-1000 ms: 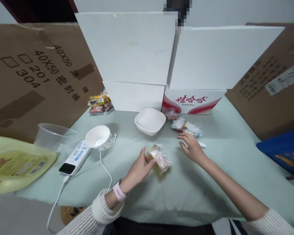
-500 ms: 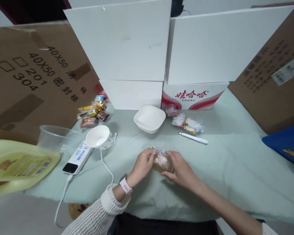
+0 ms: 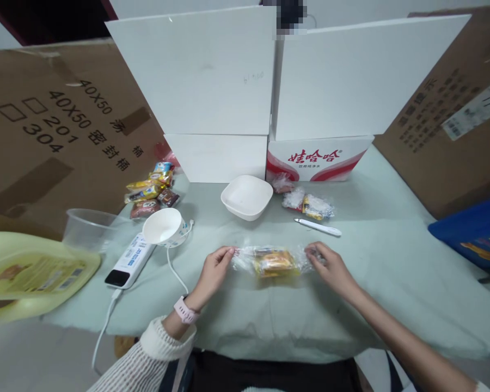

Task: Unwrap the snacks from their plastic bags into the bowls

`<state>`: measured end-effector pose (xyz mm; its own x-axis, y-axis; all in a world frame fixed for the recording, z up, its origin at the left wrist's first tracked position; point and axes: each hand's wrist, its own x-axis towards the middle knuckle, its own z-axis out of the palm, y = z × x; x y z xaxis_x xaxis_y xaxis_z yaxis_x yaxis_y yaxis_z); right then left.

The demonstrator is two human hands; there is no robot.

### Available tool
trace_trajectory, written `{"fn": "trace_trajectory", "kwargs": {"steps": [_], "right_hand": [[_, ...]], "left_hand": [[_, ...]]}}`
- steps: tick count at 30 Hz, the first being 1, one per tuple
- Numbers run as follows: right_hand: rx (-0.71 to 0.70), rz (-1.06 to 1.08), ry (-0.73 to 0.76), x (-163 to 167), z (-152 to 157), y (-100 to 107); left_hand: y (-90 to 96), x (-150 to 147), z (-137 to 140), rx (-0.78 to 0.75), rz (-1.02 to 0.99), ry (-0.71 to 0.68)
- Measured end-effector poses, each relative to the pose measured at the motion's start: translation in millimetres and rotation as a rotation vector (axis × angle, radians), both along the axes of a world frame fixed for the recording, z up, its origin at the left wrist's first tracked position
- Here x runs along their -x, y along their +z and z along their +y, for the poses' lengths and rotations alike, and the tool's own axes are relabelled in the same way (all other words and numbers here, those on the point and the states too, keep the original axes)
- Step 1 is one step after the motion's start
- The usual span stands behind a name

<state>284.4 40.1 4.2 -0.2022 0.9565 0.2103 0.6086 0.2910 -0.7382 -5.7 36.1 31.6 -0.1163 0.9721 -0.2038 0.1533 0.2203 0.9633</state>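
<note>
Between my hands, clear plastic wrap (image 3: 245, 259) is stretched out sideways around a yellow snack packet (image 3: 275, 262), low over the table's front part. My left hand (image 3: 215, 272) pinches the wrap's left end with thumb and fingers. At the other end, my right hand (image 3: 330, 268) is closed on the wrap too. Just beyond lies a white cutter pen (image 3: 318, 226) with a dark tip. A white square bowl (image 3: 247, 198) stands farther back, near the white box.
Wrapped snack bundles (image 3: 317, 207) lie right of the bowl. On the left are snack packets (image 3: 145, 193), a paper cup (image 3: 163, 227), a white power bank (image 3: 126, 264) with a cable, a clear plastic tub (image 3: 87, 231) and a yellow jug (image 3: 36, 277). Cardboard boxes (image 3: 57, 130) border the table.
My hands have moved apart from the bunched bundle, pulling the plastic wrap out to both sides. The yellow packet inside now shows.
</note>
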Motion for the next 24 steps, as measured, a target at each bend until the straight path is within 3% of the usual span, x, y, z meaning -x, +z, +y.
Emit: {"fn": "trace_trajectory", "kwargs": {"steps": [5, 8, 11, 14, 16, 20, 24], "right_hand": [[0.044, -0.077, -0.059, -22, -6, -8], [-0.057, -0.134, -0.036, -24, -3, -4], [-0.158, -0.226, 0.055, -18, 6, 2], [-0.128, -0.352, 0.17, -17, 19, 2], [-0.121, -0.398, 0.159, -25, 28, -1], [-0.145, -0.367, 0.052, -43, 38, -5], [-0.174, -0.318, 0.156, -36, 31, -1]], "left_hand": [[9.7, 2, -18, -0.136, 0.179, -0.145], [13.7, -9, -25, -0.298, 0.409, -0.354], [10.0, -27, -20, -0.374, 0.631, -0.458], [1.5, -39, -10, -0.385, 0.784, -0.476], [-3.3, -41, -5, -0.408, 0.829, -0.478], [-6.7, -34, -2, -0.483, 0.787, -0.441], [-1.6, -27, -11, -0.616, 0.737, -0.397]]}}
